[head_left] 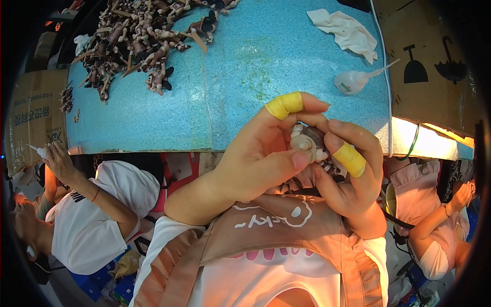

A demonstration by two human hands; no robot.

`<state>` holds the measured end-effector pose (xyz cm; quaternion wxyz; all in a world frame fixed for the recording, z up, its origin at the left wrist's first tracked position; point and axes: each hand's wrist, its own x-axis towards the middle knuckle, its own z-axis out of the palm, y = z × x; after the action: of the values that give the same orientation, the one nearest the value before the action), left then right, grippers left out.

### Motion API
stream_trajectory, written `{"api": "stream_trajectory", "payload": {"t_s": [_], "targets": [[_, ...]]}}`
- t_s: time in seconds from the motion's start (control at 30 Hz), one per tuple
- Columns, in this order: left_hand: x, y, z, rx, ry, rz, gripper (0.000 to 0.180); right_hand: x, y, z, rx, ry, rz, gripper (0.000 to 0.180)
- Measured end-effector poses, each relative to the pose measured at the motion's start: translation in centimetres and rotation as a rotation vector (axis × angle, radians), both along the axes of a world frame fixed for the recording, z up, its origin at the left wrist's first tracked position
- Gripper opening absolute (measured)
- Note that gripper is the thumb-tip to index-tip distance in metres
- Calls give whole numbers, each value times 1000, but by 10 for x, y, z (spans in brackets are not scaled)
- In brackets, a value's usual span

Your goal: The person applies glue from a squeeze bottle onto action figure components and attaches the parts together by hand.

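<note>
Left hand [261,158] and right hand [348,179] both pinch the small figurine part [307,140] between them, left thumb under it, taped fingers [285,105] on top.

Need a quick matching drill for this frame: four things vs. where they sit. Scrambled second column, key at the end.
Things:
1. small figurine part
2. pile of figurine parts
3. white squeeze bottle
4. crumpled white cloth

Places:
A. far right corner of the blue table
B. far left of the table
C. between the left hand and right hand
D. lying on the table near its right edge, nozzle pointing right

Pairs: 1-C, 2-B, 3-D, 4-A
</note>
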<state>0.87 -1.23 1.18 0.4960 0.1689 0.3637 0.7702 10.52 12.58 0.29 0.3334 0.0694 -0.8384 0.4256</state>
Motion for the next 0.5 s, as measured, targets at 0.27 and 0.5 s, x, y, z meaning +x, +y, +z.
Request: {"api": "stream_trajectory", "payload": {"t_s": [0.27,0.5], "targets": [[0,1,-2,-37,-35,26,61,-1,2,-1,68,-2,4,44],[-2,4,-14,54,495,97,56,1,8,-3,-291,-143,102,35]]}}
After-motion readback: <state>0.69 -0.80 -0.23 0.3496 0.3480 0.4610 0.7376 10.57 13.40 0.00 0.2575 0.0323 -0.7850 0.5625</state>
